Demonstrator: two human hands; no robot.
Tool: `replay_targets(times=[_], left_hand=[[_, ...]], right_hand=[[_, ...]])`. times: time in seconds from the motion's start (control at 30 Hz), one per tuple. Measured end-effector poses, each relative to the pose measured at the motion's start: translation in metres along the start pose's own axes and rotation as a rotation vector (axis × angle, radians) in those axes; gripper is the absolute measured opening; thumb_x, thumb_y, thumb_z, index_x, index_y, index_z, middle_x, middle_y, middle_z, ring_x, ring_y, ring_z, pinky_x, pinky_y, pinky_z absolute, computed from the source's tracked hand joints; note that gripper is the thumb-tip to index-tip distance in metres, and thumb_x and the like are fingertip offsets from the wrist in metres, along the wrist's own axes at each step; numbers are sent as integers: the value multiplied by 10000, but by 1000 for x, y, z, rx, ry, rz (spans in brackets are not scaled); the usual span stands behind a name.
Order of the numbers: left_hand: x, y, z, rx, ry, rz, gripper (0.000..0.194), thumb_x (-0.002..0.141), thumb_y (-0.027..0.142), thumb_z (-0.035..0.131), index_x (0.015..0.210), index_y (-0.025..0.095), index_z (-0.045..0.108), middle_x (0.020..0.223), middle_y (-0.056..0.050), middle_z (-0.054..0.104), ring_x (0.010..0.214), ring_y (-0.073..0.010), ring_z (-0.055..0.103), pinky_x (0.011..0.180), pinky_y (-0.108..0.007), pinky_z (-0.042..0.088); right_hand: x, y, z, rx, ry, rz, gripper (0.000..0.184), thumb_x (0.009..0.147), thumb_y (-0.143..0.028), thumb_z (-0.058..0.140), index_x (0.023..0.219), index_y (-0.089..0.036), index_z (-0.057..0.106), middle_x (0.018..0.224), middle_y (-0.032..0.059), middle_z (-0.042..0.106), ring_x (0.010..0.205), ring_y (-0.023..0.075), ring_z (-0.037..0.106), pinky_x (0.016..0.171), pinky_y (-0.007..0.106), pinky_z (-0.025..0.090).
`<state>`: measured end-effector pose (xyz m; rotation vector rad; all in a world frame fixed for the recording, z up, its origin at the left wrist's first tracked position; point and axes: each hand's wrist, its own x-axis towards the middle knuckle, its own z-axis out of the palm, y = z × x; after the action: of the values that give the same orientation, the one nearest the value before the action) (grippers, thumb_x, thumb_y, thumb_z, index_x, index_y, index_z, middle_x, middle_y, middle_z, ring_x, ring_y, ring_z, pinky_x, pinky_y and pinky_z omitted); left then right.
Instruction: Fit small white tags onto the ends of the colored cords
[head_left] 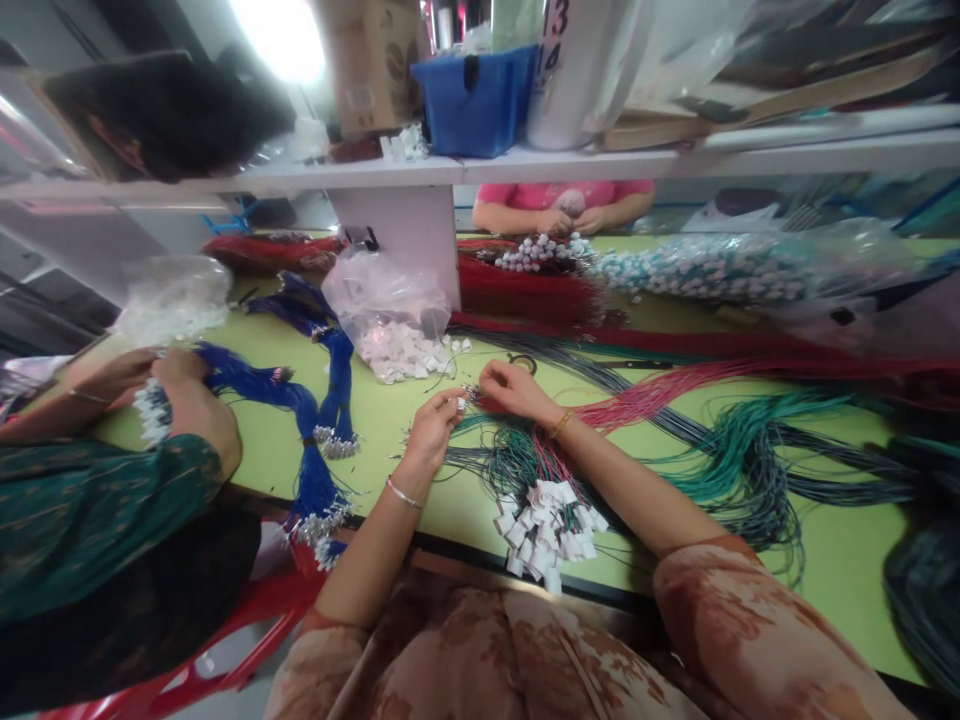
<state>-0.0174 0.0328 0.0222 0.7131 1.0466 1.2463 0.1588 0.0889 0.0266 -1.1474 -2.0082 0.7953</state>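
Note:
My left hand (435, 428) is closed in a pinch around a small white connector (460, 404). Close beside it, my right hand (516, 390) has its fingers pinched together at the metal-tipped wire ends (471, 390); exactly what they grip is too small to make out. Red wires (600, 408) run off to the right from beneath my right wrist. Below my hands lies a bunch of green and black wires (517, 455), with a pile of white connectors (544, 530) at the table's front edge.
A plastic bag of white connectors (397, 330) lies open behind my left hand. Green wires (739, 440) spread to the right. Blue wire bundles (307, 410) lie to the left, near a co-worker's hands (176, 370). A shelf (525, 165) crosses above; another person (562, 205) sits opposite.

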Motion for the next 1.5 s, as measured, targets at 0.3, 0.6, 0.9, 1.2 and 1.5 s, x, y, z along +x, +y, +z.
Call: replay_targets(times=[0.3,0.6,0.9,1.2,1.5], left_hand=[[7,-16,1,-213,-72,32,137,735,172,689,868,137,685,910,-54,682,769,-104,591,704,-216,447],[7,-19,-4,-270,-96,-25,150,735,151,680,882,123,679,929,-77,691,757,-106,598,729,-236,470],[5,-19,-4,-218,-73,-6,172,727,188,701,886,125,686,936,-76,688,730,-100,579,715,-243,460],[0,-24,5,-93,-18,41,297,642,249,777,916,147,725,891,-61,697,688,-91,541,691,-243,423],[3,-31,6,7,34,73,349,636,312,769,945,154,738,830,-57,704,651,-96,511,680,-255,414]], right_hand=[[-13,-13,12,165,-47,91,252,783,-374,543,704,-139,592,536,-52,413,513,79,321,500,217,236],[-15,-8,18,245,-82,111,231,773,-343,510,656,-146,535,558,-46,446,535,80,354,512,212,256],[-17,-7,17,323,-92,130,238,773,-348,508,654,-145,541,573,-43,450,547,82,361,526,213,272],[-20,-8,21,203,-105,92,279,798,-378,475,638,-154,521,546,-43,430,519,83,346,513,221,259],[-24,-7,15,47,-135,-36,201,809,-293,491,666,-154,518,558,-46,434,524,81,356,522,219,254]])
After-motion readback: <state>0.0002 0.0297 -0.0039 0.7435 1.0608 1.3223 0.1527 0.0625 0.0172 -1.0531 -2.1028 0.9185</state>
